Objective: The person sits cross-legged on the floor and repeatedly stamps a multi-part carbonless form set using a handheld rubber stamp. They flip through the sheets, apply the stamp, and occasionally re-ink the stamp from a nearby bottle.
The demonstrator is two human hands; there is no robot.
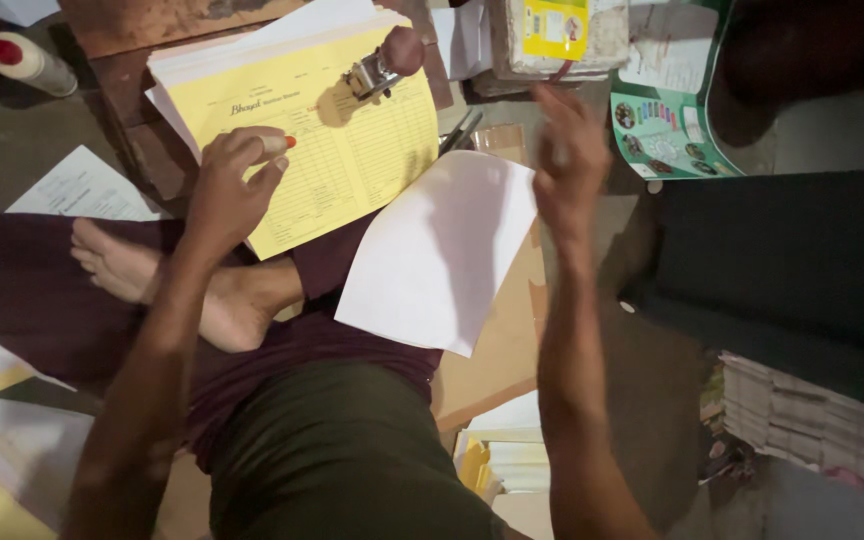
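Yellow form [342, 150]: top sheet of a paper stack on a low wooden board, lying at a slant in front of the seated person; printed with a ruled table.
Left hand [227, 190]: rests on the yellow form's left part, fingers curled and pinched round a small red-tipped marker [280, 143], tip pointing right across the sheet.
Stamp [384, 62]: metal frame with a round dark knob, standing on the form's upper edge, apart from both hands.
Right hand [567, 165]: raised above the floor to the right of the form, fingers loosely spread and blurred; it holds nothing that can be made out.
White sheet [437, 250]: loose, lying tilted across the person's knee and a brown cardboard piece [497, 345], its upper corner just beside the yellow form.
Bare foot [162, 275]: tucked under the left forearm, near the form's lower corner.
Surroundings: a glue bottle [27, 62] at upper left; paper bundles [812, 420] at lower right.
Risk, judged: the white sheet sits unweighted on a slope, so a knee shift or a sweep of the right hand could slide it off; the marker tip could smear the form if the left hand drags.
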